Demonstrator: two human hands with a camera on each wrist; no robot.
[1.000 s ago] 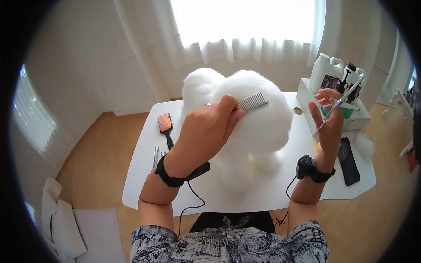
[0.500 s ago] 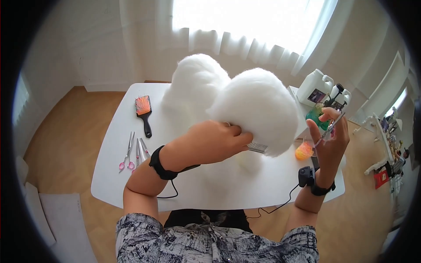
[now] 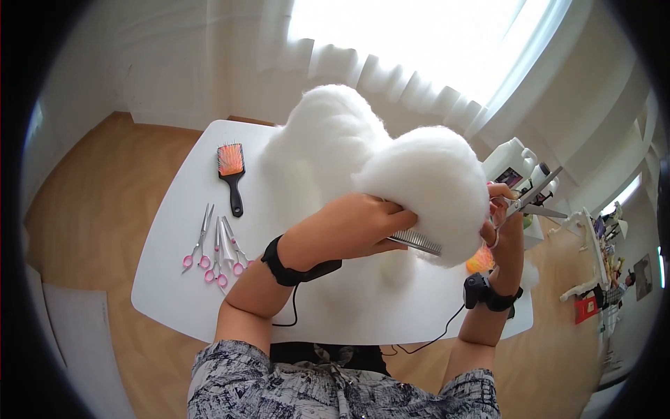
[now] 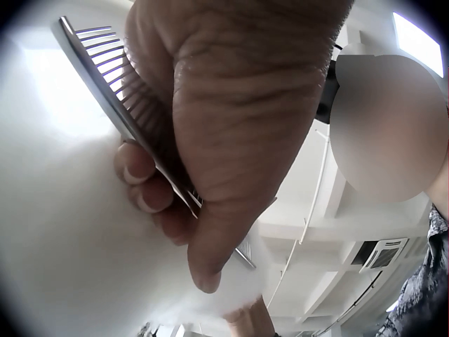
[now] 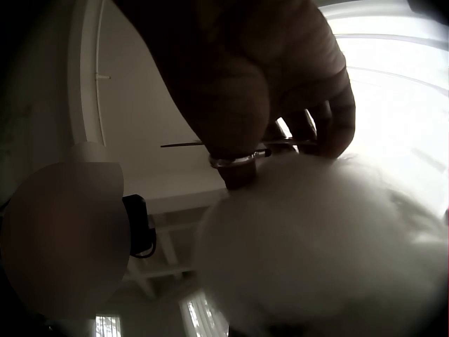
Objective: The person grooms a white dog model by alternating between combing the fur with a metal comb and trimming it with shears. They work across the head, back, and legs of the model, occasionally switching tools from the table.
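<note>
1. Left hand (image 3: 349, 227) pinches a metal comb (image 3: 417, 242) between the thumb and the curled fingers (image 4: 144, 182).
2. Its comb lies under the big white fluffy ball (image 3: 426, 192), touching the fluff. The long side of the comb points away from the left hand, toward the right hand.
3. Right hand (image 3: 497, 220) holds the silver scissors (image 3: 537, 197) with fingers through the rings. The blades are a little apart and point up and away from the fluff.
4. That fluffy ball sits between the two hands. The right hand is pressed against its far side, and the left hand is just below its near side.
5. Both hands are close to the fluff, but the scissors tips stick out past it.
6. Well to the left of the left hand, pink scissors (image 3: 216, 248) and an orange brush (image 3: 231, 171) lie on the white bench (image 3: 174, 279).
</note>
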